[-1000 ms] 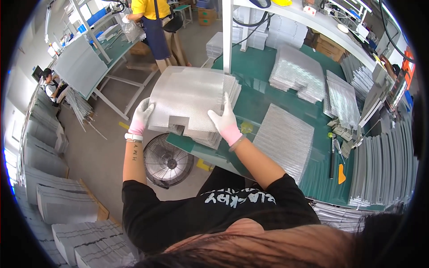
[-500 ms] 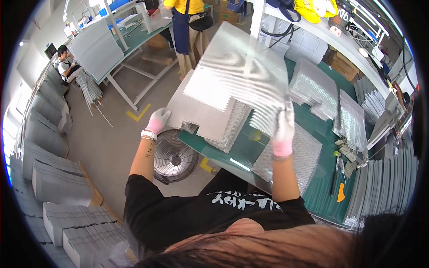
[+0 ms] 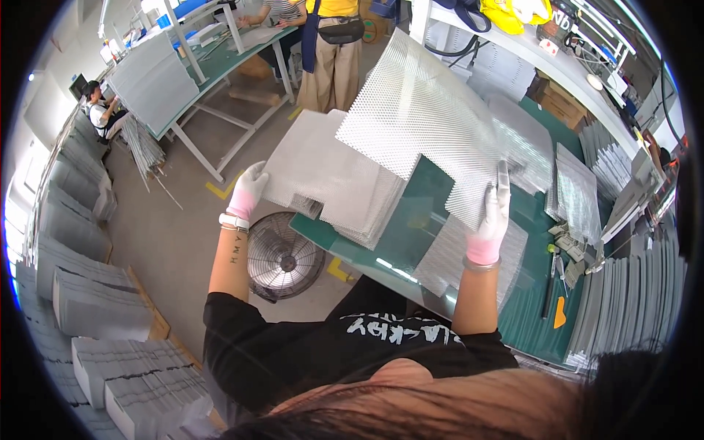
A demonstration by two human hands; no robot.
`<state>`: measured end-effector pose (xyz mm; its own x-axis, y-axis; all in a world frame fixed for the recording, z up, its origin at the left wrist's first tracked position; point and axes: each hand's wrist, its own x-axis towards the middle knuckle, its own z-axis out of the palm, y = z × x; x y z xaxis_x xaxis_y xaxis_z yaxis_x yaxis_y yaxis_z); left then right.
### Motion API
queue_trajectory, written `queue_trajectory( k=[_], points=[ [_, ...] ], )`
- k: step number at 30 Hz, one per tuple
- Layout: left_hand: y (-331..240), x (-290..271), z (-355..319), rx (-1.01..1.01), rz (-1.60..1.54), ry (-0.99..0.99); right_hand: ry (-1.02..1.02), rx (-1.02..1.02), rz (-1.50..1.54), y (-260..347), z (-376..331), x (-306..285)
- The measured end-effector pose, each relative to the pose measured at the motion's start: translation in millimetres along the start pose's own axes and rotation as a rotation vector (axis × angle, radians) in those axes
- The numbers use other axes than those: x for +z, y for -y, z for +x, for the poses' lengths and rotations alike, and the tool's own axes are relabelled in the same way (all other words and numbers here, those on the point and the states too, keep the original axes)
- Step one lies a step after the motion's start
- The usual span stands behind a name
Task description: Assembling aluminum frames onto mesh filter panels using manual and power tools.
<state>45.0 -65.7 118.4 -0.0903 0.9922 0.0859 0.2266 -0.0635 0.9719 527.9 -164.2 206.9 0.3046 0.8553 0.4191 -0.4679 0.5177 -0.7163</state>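
Observation:
My right hand (image 3: 494, 218), in a white and pink glove, grips a notched silvery mesh sheet (image 3: 418, 103) by its right edge, holding it tilted above the table. A small grey strip-like piece (image 3: 503, 178) shows at those fingertips; I cannot make out what it is. My left hand (image 3: 251, 183), gloved alike, pinches the left edge of a notched grey sheet (image 3: 315, 158) on top of a stack. The stack overhangs the table's left edge. Below the right hand another mesh sheet (image 3: 440, 253) lies flat on the green table (image 3: 539, 293).
Mesh stacks (image 3: 521, 139) lie at the back right. Near the right edge are a black-handled tool (image 3: 548, 293), an orange blade-shaped piece (image 3: 560, 312) and upright grey panels (image 3: 623, 308). A floor fan (image 3: 286, 257) stands left of the table. Other people work beyond.
My right hand has moved right with the mesh sheet, drawing it away from the stack and uncovering more of the grey sheet. My left hand has shifted slightly left, still at the grey sheet's edge.

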Motion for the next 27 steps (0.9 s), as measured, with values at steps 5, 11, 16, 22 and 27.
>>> queue_trajectory(
  k=[5,11,16,22,27],
  points=[
    [-13,4,-8,-0.069,0.040,0.005,-0.036,0.003,-0.003,6,-2,3],
    [-17,3,-11,0.111,-0.122,0.042,-0.019,-0.012,-0.095,8,-5,7],
    [-57,10,-19,0.067,-0.409,0.073,-0.041,-0.019,-0.099,10,-6,9],
    [-98,37,-44,0.167,-0.761,0.172,-0.013,-0.016,-0.057,14,-12,20],
    [-103,102,-90,0.277,-0.345,0.071,0.076,0.048,-0.283,6,-16,7]
  ],
)
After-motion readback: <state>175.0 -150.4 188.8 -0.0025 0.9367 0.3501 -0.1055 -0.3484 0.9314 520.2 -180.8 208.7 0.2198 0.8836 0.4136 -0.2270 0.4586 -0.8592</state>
